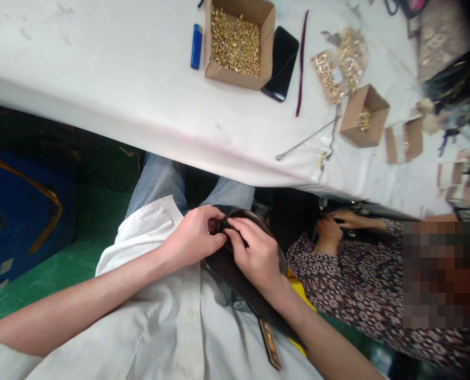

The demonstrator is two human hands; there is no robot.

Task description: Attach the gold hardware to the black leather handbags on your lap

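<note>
A dark, smooth leather-like piece point(230, 275) lies across my lap, and its full shape is partly covered by my hands. My left hand point(193, 237) comes in from the left, thumb and fingers pinched on its upper edge. From the right, my right hand point(261, 256) pinches the same edge, its fingertips nearly meeting those of the left. Whatever small part sits between the fingertips is too hidden to make out. Below the dark piece a gold-coloured bar point(270, 345) rests against my white shirt.
A white-covered table point(140, 79) stands ahead. On it are a cardboard box point(238, 79) of gold metal pieces, a blue lighter point(196, 47), a phone point(284, 63), a dark strip point(302, 63) and a smaller box point(356, 121). A co-worker's hands point(332, 232) are at right; a blue container point(25, 211) stands left.
</note>
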